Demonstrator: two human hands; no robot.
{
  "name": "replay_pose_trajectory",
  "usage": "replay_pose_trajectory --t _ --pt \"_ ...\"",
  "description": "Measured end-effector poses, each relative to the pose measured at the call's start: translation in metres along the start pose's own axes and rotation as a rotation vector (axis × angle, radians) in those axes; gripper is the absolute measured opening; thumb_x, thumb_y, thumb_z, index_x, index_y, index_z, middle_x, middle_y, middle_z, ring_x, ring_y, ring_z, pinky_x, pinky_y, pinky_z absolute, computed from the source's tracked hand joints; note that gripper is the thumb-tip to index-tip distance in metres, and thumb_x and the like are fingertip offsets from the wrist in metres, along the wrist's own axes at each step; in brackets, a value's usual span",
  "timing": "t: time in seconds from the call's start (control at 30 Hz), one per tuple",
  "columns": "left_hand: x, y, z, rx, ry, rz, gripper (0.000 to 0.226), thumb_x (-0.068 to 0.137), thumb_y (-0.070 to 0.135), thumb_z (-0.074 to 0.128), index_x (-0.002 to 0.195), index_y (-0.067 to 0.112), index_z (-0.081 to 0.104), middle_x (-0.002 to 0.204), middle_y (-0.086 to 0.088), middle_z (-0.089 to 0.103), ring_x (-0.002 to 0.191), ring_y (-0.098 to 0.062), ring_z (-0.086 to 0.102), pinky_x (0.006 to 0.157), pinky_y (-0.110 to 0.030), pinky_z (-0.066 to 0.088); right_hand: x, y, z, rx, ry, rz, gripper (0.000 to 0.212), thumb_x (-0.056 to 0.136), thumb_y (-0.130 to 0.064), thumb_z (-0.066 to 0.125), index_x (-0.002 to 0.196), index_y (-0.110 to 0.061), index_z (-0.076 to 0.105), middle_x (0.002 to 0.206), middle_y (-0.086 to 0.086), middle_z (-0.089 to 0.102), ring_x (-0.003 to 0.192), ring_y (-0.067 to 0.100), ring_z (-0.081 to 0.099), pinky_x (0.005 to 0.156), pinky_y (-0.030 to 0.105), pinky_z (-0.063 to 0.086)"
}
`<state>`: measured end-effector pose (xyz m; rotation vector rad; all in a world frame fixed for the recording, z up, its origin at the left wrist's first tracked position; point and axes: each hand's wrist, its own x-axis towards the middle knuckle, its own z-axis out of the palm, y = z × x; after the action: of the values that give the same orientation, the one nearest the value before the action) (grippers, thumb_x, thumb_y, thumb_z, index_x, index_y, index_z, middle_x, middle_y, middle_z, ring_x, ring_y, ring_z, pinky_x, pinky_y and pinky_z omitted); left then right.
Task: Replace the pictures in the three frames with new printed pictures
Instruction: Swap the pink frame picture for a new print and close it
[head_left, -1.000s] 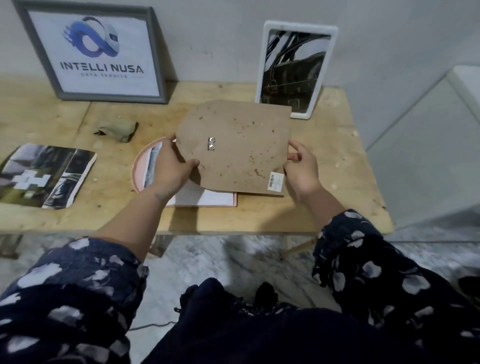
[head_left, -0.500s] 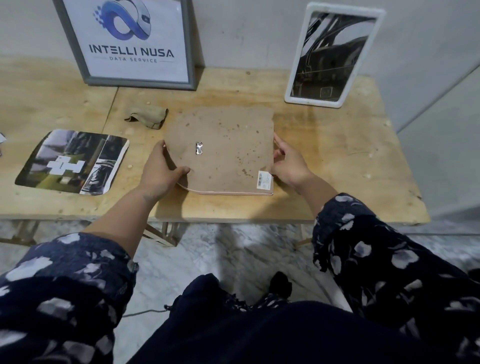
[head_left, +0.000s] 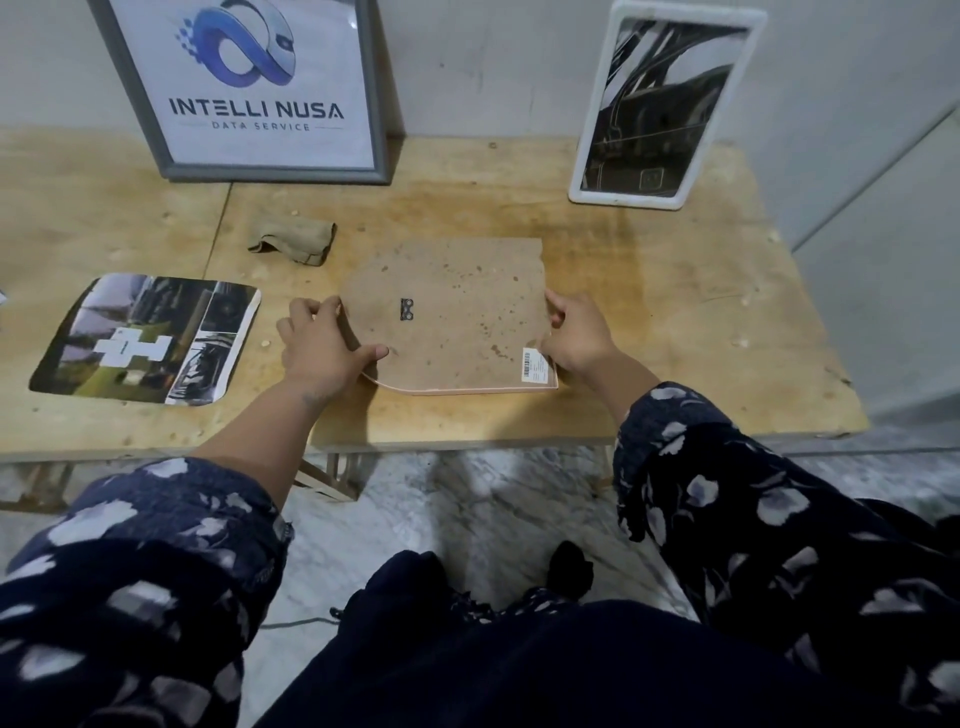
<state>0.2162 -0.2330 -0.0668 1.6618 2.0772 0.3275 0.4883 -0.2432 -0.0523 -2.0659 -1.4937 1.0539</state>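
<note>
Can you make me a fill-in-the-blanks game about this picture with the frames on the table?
1. Both hands, the left hand and the right hand, are on the brown ____ board.
2. The frame with the blue logo has a ____ border.
3. The loose printed picture lies to the ____ of the board.
4. The white frame leans against the ____.

Missing words: backing; grey; left; wall

Matt speckled fibreboard backing (head_left: 452, 312) lies on a rough plywood table (head_left: 649, 312).
</note>
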Motion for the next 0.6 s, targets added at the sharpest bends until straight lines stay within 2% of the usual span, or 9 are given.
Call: replay_pose_trajectory --t 0.17,0.23,0.27,0.3,0.33,0.4,0.5,0.6 --pt "0.003 0.001 -0.001 0.103 -0.062 0.01 0.08 0.076 0.049 0.075 0.139 0.016 0.039 0.136 -0.011 0.034 0.126 -0.033 0.032 0.101 -0.051 0.038 0.012 0.006 0.01 -0.104 -0.047 0.022 0.069 0.083 0.01 0.049 0.147 -0.008 0.03 0.1 -0.005 0.035 0.094 0.015 0.039 0.085 0.025 0.04" --pt "0.003 0.003 -0.002 0.165 -0.067 0.026 0.074 0.078 0.05 0.072 0.135 0.016 0.041 0.135 -0.011 0.035 0.125 -0.033 0.033 0.099 -0.05 0.037 0.015 0.005 0.01 -0.165 -0.081 0.01 0.056 0.083 0.007 0.051 0.136 -0.009 0.047 0.083 -0.01 0.033 0.092 0.017 0.038 0.08 0.026 0.038" --pt "0.002 0.005 -0.003 0.208 -0.071 0.035 0.071 0.079 0.051 0.07 0.133 0.015 0.042 0.135 -0.011 0.035 0.125 -0.032 0.033 0.099 -0.05 0.036 0.016 0.004 0.009 -0.22 -0.098 -0.001 0.045 0.083 0.004 0.052 0.124 -0.013 0.055 0.081 -0.011 0.035 0.093 0.018 0.04 0.08 0.026 0.038" --pt "0.002 0.007 -0.004 0.252 -0.076 0.039 0.068 0.08 0.052 0.068 0.131 0.015 0.042 0.135 -0.011 0.035 0.126 -0.032 0.033 0.099 -0.05 0.035 0.016 0.004 0.009 -0.275 -0.114 -0.016 0.039 0.084 0.001 0.053 0.119 -0.016 0.057 0.088 -0.007 0.044 0.098 0.021 0.045 0.084 0.028 0.042" --pt "0.001 0.008 -0.005 0.29 -0.082 0.039 0.067 0.081 0.053 0.067 0.131 0.015 0.042 0.135 -0.012 0.035 0.126 -0.032 0.032 0.099 -0.049 0.034 0.016 0.003 0.009 -0.324 -0.131 -0.024 0.042 0.086 -0.001 0.052 0.126 -0.015 0.055 0.105 0.001 0.051 0.107 0.026 0.049 0.091 0.033 0.045" --pt "0.001 0.012 -0.006 0.348 -0.086 0.037 0.074 0.082 0.055 0.065 0.137 0.013 0.037 0.136 -0.012 0.035 0.128 -0.032 0.032 0.101 -0.05 0.032 0.016 -0.002 0.006 -0.446 -0.149 -0.007 0.052 0.091 -0.005 0.05 0.141 -0.014 0.043 0.13 0.009 0.044 0.122 0.031 0.042 0.102 0.04 0.043" --pt "0.003 0.018 -0.008 0.435 -0.096 0.045 0.099 0.081 0.055 0.066 0.151 0.012 0.011 0.142 -0.015 0.035 0.131 -0.033 0.03 0.102 -0.049 0.032 0.014 -0.007 -0.003 -0.584 -0.139 -0.016 0.05 0.092 -0.019 0.058 0.14 -0.019 0.044 0.13 0.008 0.041 0.123 0.027 0.038 0.102 0.04 0.041" --pt "0.011 0.024 -0.015 0.539 -0.14 0.15 0.09 0.078 0.054 0.069 0.147 0.023 0.019 0.142 -0.014 0.033 0.13 -0.035 0.029 0.103 -0.049 0.032 0.014 -0.012 -0.013 -0.634 -0.149 -0.038 0.053 0.087 -0.032 0.067 0.136 -0.02 0.05 0.129 0.005 0.043 0.123 0.025 0.038 0.102 0.042 0.038"
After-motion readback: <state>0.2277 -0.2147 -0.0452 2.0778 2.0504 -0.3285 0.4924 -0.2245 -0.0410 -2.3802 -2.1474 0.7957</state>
